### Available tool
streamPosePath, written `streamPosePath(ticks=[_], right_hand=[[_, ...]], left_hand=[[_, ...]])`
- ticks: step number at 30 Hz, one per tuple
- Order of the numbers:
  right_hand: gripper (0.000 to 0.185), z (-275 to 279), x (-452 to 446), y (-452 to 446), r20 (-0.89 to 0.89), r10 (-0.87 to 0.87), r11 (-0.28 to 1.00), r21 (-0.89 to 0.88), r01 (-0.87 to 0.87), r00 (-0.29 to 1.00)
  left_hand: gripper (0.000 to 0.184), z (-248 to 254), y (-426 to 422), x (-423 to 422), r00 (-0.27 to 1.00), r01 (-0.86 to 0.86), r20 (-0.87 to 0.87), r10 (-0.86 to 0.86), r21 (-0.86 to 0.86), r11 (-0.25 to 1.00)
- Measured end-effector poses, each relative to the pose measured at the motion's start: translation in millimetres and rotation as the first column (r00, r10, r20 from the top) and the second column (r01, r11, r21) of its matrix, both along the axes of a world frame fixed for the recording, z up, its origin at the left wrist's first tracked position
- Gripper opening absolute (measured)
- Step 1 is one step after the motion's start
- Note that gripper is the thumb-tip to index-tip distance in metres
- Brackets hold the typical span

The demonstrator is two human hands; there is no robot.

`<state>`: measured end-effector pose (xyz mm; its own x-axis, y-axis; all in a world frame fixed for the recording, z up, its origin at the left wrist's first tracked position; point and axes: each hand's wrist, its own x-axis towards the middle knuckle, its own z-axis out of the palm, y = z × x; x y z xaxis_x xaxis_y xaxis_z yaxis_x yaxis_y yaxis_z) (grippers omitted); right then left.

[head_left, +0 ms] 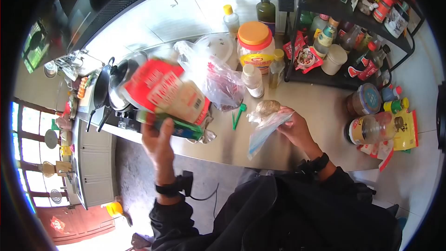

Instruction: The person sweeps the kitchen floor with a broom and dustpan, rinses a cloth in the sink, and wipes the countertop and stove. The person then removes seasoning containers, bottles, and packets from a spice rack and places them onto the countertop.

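Note:
My left hand (158, 145) is closed on a green packet (181, 129). A red-and-white printed bag (168, 94) is up against that packet, smeared by motion; I cannot tell whether the same fingers grip it too. Over the counter's front part, my right hand (295, 129) pinches a clear zip bag (261, 135) with brownish contents bunched at its top. Between the hands lies a small green plastic clip (239, 116). Just behind the zip bag stands a white-capped bottle (252, 81).
A clear plastic bag (223, 83), an orange-lidded jar (255, 46) and an oil bottle (277, 69) stand at the back. At right are a black rack (353, 14) of condiments and several jars (364, 100). A wok (102, 88) and a lidded pot (121, 81) occupy the left.

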<state>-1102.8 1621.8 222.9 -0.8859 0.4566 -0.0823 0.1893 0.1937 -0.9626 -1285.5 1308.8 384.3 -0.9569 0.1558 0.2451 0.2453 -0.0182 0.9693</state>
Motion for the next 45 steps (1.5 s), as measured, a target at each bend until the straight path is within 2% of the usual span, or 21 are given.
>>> streamPosePath(ticks=[3,4,7,9,10,11,14,17,18,21,22,24,28,30,34,36,37,39,40,43,45], right_hand=[[0.054,8.1,-4.8,-9.3,0.036,-0.049,0.999,0.012,0.048,0.998],[0.055,10.2,-6.8,-11.2,0.028,-0.052,0.998,0.027,0.051,0.998],[0.057,11.8,-8.9,-20.8,0.046,-0.088,0.99,0.117,0.082,0.995],[0.06,7.0,-7.4,-29.0,0.027,-0.096,0.983,0.158,0.09,0.995],[0.062,-2.1,-7.6,-28.4,-0.009,-0.086,0.983,0.164,0.087,0.996],[0.065,-11.3,-7.3,-27.6,-0.044,-0.078,0.982,0.17,0.084,0.996],[0.076,-36.6,-4.3,-30.7,0.117,-0.131,0.989,0.084,0.121,0.984],[0.086,-41.5,-8.3,-44.0,0.066,-0.194,0.967,-0.155,0.203,0.979],[0.088,-39.0,-12.7,-46.0,0.114,-0.187,0.959,-0.193,0.206,0.976],[0.09,-22.9,-17.5,-59.7,0.276,-0.26,0.896,-0.288,0.338,0.925],[0.088,-28.6,-19.8,-63.5,0.237,-0.279,0.851,-0.387,0.354,0.931],[0.086,-34.6,-27.0,-72.6,0.14,-0.359,0.808,-0.449,0.382,0.923],[0.086,-47.3,-43.3,-80.3,0.049,-0.476,0.71,-0.568,0.416,0.878],[0.089,-49.1,-46.2,-80.6,0.032,-0.513,0.652,-0.635,0.414,0.858],[0.077,-57.8,-58.4,-91.6,-0.071,-0.609,0.587,-0.71,0.389,0.79],[0.07,-59.1,-65.0,-94.1,-0.131,-0.583,0.645,-0.675,0.359,0.802],[0.068,-60.6,-65.3,-92.2,-0.149,-0.563,0.67,-0.659,0.342,0.813],[0.068,-64.0,-62.3,-85.4,-0.116,-0.501,0.745,-0.562,0.359,0.858],[0.068,-63.9,-61.5,-81.7,-0.093,-0.469,0.779,-0.513,0.362,0.878],[0.068,-44.3,-43.9,-74.9,-0.054,-0.386,0.839,-0.435,0.326,0.921],[0.071,-63.1,-40.1,-69.3,-0.006,-0.395,0.841,-0.404,0.359,0.919]], left_hand=[[0.051,-72.1,-11.9,9.1,0.999,-0.01,0.032,0.012,-0.06,0.998],[0.042,-91.6,-7.1,12.2,0.998,-0.057,0.022,0.058,-0.044,0.997],[0.039,-137.5,-3.7,22.6,0.979,-0.063,0.191,0.068,-0.03,0.998],[0.039,-158.2,0.6,26.5,0.977,-0.058,0.203,0.068,-0.055,0.997],[0.038,-169.2,0.3,24.6,0.988,-0.058,0.135,0.08,-0.16,0.985],[0.038,-177.5,0.1,24.9,0.991,-0.071,0.104,0.089,-0.166,0.984],[0.036,-181.6,9.2,27.5,0.996,-0.085,0.012,0.089,-0.21,0.974],[0.039,-185.8,6.5,26.4,0.999,-0.032,-0.038,0.018,-0.409,0.912],[0.042,-184.7,9.7,26.7,1.0,-0.03,-0.007,0.03,-0.395,0.918],[0.046,-181.0,16.8,21.9,0.992,-0.008,-0.121,-0.045,-0.403,0.915],[0.047,-182.1,19.3,18.4,0.987,0.001,-0.145,-0.07,-0.429,0.903],[0.05,-187.1,19.2,16.2,0.974,0.021,-0.187,-0.126,-0.483,0.876],[0.053,-180.5,19.9,11.5,0.979,0.074,-0.131,-0.155,-0.479,0.875],[0.053,-186.3,18.6,7.5,0.982,0.117,-0.083,-0.172,-0.456,0.882],[0.054,-193.5,36.4,1.3,0.982,0.137,-0.074,-0.172,-0.339,0.931],[0.056,-197.1,45.9,-0.5,0.985,0.132,-0.067,-0.16,-0.311,0.941],[0.058,-199.6,48.1,-1.6,0.981,0.115,-0.104,-0.163,-0.369,0.922],[0.062,-203.9,50.9,-3.7,0.969,0.062,-0.183,-0.168,-0.479,0.876],[0.061,-204.5,54.8,-2.8,0.965,0.024,-0.223,-0.136,-0.44,0.897],[0.054,-192.7,53.4,1.9,0.98,0.05,-0.142,-0.14,-0.504,0.862],[0.053,-192.7,49.6,6.7,0.989,0.043,-0.105,-0.104,-0.472,0.88]])
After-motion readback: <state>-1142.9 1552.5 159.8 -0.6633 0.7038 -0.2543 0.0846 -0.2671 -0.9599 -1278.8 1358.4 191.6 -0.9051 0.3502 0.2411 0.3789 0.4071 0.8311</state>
